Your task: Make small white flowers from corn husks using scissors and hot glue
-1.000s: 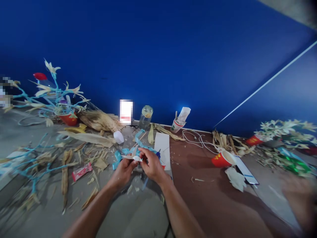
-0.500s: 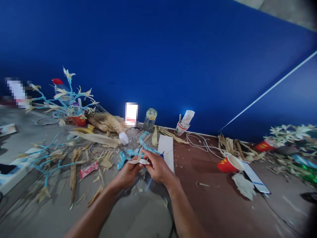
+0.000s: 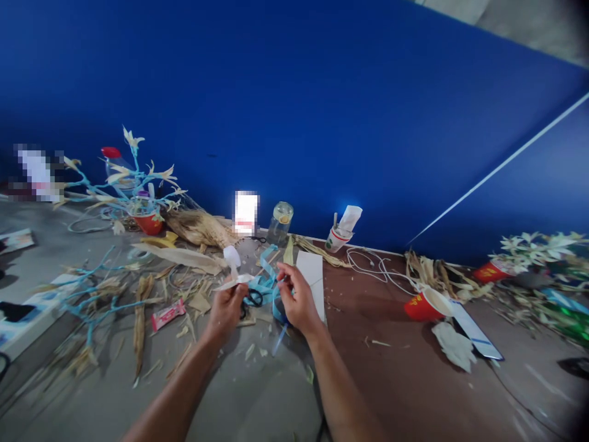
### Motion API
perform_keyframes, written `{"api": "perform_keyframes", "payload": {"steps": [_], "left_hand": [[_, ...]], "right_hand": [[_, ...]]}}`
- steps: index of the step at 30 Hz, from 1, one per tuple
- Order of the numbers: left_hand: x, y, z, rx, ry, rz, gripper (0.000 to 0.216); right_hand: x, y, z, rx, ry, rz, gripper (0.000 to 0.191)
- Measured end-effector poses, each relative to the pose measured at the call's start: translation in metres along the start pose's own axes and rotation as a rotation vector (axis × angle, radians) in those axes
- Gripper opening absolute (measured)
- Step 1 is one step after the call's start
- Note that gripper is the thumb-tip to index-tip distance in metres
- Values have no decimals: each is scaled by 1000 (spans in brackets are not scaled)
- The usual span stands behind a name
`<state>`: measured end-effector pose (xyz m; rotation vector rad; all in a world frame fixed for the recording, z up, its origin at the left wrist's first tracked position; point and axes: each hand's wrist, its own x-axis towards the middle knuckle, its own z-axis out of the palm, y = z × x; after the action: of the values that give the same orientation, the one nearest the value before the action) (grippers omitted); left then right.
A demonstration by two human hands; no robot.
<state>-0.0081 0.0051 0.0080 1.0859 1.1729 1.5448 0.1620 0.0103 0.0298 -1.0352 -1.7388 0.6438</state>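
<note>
My left hand [image 3: 226, 308] is closed on a pale husk flower [image 3: 234, 279] with pointed petals, held just above the grey table [image 3: 257, 399]. My right hand [image 3: 298, 301] pinches a light blue ribbon [image 3: 267, 283] that runs from the flower across to its fingers and loops down past the palm. Black-handled scissors [image 3: 251, 299] lie on the table between the two hands. A white sheet [image 3: 313, 276] lies just behind my right hand.
Dried husks and scraps litter the table's left side, with blue-wrapped branches [image 3: 92, 301] and a pink wrapper [image 3: 168, 314]. A red pot of husk flowers [image 3: 147, 222], a glass jar [image 3: 280, 222], a paper cup [image 3: 335, 238], a white cable [image 3: 372, 261] and a tipped red cup [image 3: 426, 305] stand behind.
My hands have drawn apart: the left has lifted the husk flower to the left, the right has pulled the blue ribbon away to the right. The scissors now show between them.
</note>
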Motion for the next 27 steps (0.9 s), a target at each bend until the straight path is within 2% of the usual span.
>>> {"api": "perform_keyframes", "payload": {"steps": [2,4,7,10,11,15,20,23,27], "left_hand": [[-2,-1,5,13,-24,11,34],[-3,-2,7,33,17,9,33],[2,-2,2,75,119,77,25],[8,-1,-7,45,339,133,22],[10,0,-9,25,372,130,22],[14,0,-10,-41,348,56,20],[16,-7,-8,-42,310,17,20],[16,-7,-9,-27,283,25,24],[14,-6,-10,29,266,1,31]], "right_hand": [[2,-2,3,21,79,-24,23],[2,-2,6,16,76,-18,16],[0,2,10,-9,65,60,7],[-1,7,13,-41,126,111,14],[0,9,14,-56,145,121,16],[3,14,17,-141,139,157,22],[16,10,25,-281,-52,120,23],[27,7,35,-391,-138,155,19],[37,2,47,-475,-162,205,17]]}}
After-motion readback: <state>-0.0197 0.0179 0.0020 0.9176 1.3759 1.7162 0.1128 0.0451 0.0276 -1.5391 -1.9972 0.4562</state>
